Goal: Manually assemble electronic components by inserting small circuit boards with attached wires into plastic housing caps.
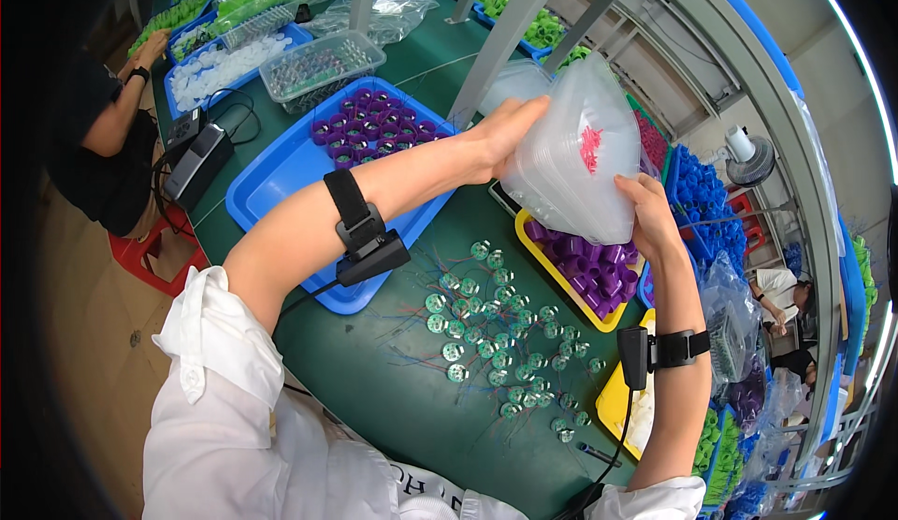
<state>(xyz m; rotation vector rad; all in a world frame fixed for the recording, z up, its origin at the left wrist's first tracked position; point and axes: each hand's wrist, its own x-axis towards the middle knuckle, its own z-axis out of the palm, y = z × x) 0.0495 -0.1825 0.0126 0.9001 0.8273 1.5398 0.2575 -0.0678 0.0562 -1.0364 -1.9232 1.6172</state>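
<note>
A translucent white plastic tub [552, 183] is raised and tilted above the far side of the green bench. Small pinkish-red pieces [590, 149] lie inside it. My left hand [510, 137] grips its left side, with some fingers hidden behind the plastic. On the near right rim, my right hand [648, 209] is closed with the thumb in sight. Below the tub, purple cups [589, 272] fill a yellow tray [608, 320]. Several small round green circuit boards [500, 342] with thin wires lie loose on the bench nearer me.
A blue tray [267, 183] with purple cups stands left, beneath my left forearm. Grey metal posts [510, 38] rise behind the tub. Another yellow tray [613, 398] holds white pieces beside my right forearm. Blue parts [702, 188] are piled right. Another person [108, 137] works at far left.
</note>
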